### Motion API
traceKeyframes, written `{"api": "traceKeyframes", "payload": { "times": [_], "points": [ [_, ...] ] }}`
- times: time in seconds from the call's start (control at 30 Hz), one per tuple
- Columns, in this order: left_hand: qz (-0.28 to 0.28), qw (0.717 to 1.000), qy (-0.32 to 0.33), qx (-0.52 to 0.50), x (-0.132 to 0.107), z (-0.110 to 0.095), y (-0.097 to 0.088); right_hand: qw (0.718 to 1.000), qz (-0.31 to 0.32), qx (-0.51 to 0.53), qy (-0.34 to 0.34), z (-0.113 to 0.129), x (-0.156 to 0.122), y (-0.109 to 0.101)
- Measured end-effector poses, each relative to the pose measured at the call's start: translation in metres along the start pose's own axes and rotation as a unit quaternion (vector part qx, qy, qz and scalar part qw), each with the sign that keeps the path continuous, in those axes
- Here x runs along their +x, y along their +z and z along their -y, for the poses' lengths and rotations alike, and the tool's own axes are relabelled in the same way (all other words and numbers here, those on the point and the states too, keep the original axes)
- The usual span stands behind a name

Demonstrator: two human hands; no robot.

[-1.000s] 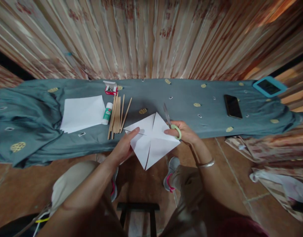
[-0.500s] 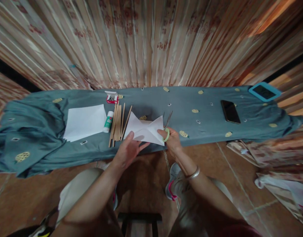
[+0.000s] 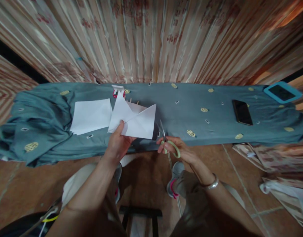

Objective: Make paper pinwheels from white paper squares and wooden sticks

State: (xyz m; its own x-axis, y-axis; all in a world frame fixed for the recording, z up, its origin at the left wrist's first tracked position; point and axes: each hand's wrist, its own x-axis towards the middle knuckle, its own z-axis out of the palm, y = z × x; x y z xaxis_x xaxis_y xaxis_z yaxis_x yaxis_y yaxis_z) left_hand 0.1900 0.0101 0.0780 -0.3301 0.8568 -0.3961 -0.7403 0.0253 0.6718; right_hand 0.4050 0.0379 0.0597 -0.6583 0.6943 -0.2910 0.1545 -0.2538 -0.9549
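Note:
My left hand [image 3: 120,143] grips a white sheet of paper [image 3: 141,123] by its near edge, thumb on top. Slits run in from the paper's corners toward its middle, and its flaps stand slightly apart. In my right hand [image 3: 174,148] is a pair of scissors [image 3: 163,130] with pale green handles, blades pointing up and away, to the right of the paper and apart from it. The held paper covers the glue stick and most of the wooden sticks [image 3: 131,100]; only the sticks' far ends show.
A stack of white paper [image 3: 92,116] lies left on the cloth-covered table [image 3: 171,115]. Behind the held sheet is a small red box [image 3: 118,91] with its lid up. A dark phone [image 3: 242,112] and a blue-framed tablet [image 3: 282,92] lie at the right.
My left hand has moved the paper left, over the sticks and glue stick. My right hand has let go of the paper and drawn back with the scissors. The view has shifted slightly.

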Motion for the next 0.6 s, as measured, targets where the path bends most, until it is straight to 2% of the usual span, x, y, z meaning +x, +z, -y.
{"api": "traceKeyframes", "payload": {
  "times": [0.1, 0.17, 0.33, 0.6],
  "points": [
    [-0.003, 1.000, 0.004, -0.001, -0.001, -0.005, -0.002, 0.996, 0.080, -0.011, 0.046, -0.002, -0.005, 0.004],
    [0.001, 1.000, -0.002, -0.001, -0.002, -0.005, -0.003, 0.993, 0.098, -0.022, 0.055, -0.004, -0.004, 0.010],
    [0.012, 1.000, -0.009, 0.004, -0.003, -0.002, -0.002, 0.993, 0.104, -0.029, 0.038, -0.008, 0.002, 0.017],
    [0.001, 1.000, -0.012, 0.019, -0.004, -0.001, 0.001, 0.994, 0.097, -0.031, 0.031, -0.009, 0.003, 0.015]
  ]
}}
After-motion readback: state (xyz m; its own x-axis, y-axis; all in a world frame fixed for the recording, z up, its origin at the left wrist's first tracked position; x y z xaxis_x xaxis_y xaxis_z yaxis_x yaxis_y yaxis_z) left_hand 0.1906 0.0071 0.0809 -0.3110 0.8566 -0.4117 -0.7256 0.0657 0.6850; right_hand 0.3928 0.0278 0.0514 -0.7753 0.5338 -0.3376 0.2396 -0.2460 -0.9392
